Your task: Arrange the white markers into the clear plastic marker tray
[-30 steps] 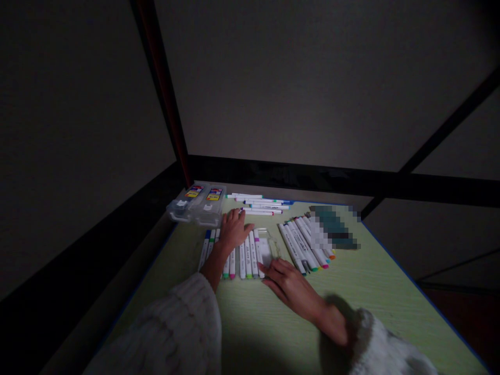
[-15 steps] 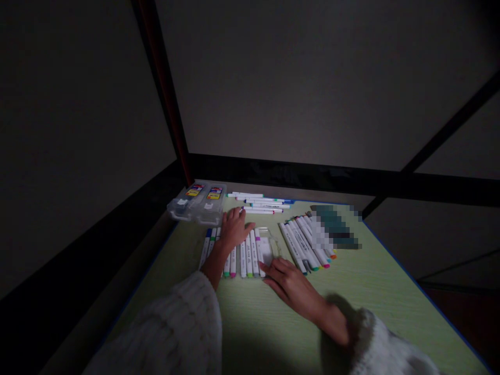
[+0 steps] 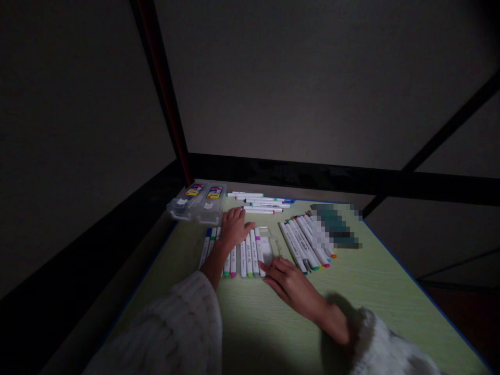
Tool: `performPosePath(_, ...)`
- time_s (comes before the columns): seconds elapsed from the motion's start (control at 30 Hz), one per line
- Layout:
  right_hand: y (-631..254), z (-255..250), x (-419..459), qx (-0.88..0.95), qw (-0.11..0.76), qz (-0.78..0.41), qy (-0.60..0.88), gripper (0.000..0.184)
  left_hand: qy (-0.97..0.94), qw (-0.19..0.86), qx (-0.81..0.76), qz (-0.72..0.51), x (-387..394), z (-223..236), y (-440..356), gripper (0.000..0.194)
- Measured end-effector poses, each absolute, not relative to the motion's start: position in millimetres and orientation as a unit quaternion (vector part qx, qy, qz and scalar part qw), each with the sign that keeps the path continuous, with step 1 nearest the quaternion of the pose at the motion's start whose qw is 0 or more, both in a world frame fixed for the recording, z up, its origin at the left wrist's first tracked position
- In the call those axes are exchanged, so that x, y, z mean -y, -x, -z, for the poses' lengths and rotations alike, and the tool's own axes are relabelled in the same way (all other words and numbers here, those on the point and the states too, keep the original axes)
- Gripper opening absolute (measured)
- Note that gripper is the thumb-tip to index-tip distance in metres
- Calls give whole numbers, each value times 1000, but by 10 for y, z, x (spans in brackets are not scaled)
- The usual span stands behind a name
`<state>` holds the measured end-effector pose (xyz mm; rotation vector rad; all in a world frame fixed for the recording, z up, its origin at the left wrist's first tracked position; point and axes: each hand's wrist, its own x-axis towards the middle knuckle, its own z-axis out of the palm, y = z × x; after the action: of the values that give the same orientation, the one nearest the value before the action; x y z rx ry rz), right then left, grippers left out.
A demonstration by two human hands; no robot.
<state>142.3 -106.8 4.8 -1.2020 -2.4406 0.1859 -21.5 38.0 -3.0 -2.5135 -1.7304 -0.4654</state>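
Observation:
My left hand (image 3: pixel 235 227) lies over the far ends of a row of white markers (image 3: pixel 250 255), its fingers and thumb apart. The row sits in a shallow clear plastic case (image 3: pixel 275 245), with coloured bands and caps showing. At the row's right, near end, my right hand (image 3: pixel 292 283) rests with its fingers stretched toward the last marker (image 3: pixel 259 250), the one with a purple band. A fingertip touches that marker's near end or the case rim beside it. My left forearm and hand hide the middle of the row.
Two clear cases (image 3: pixel 211 204) with yellow labels stand at the far left corner. Loose white markers (image 3: pixel 265 203) lie along the back edge. To the right is a slanted group of markers (image 3: pixel 300 242) beside a blurred green item (image 3: pixel 336 226). The green table (image 3: pixel 250 323) has blue edges.

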Motion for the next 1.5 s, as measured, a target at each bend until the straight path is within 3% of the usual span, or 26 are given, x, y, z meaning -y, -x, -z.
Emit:
performPosePath(0.27,-1420,-44,1067,877,202,-65,431,32,822,24,554,130,-377,28,223,41)
performPosePath(1.5,-1424,-37,1066,877,192,-73,434,32,836,-40,512,193,-416,3,238,21)
